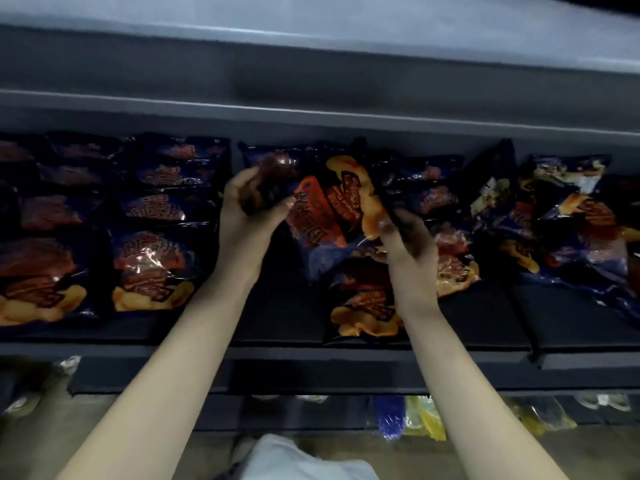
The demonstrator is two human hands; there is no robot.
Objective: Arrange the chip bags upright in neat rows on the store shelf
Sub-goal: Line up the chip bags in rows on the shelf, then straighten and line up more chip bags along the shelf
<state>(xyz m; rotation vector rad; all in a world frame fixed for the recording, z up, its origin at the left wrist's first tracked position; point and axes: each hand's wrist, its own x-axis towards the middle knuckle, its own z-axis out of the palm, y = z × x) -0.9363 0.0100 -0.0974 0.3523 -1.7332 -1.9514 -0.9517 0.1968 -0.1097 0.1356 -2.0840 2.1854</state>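
Note:
Dark blue chip bags with red and orange print fill a grey store shelf (284,351). At the left, two neat rows of bags (152,268) stand one behind another. In the middle, my left hand (246,216) grips the top of a tilted chip bag (311,220). Beside that bag is a second, twisted chip bag (353,195), and my right hand (408,247) pinches its lower edge. Below my right hand another bag (363,310) lies near the shelf front. A loose heap of bags (568,230) leans every way at the right.
A grey shelf board (311,81) overhangs the bags from above. Under the working shelf, a lower shelf shows yellow and blue packets (415,417). Bare dark shelf surface (284,306) lies between my forearms. A white cloth (304,459) is at the bottom edge.

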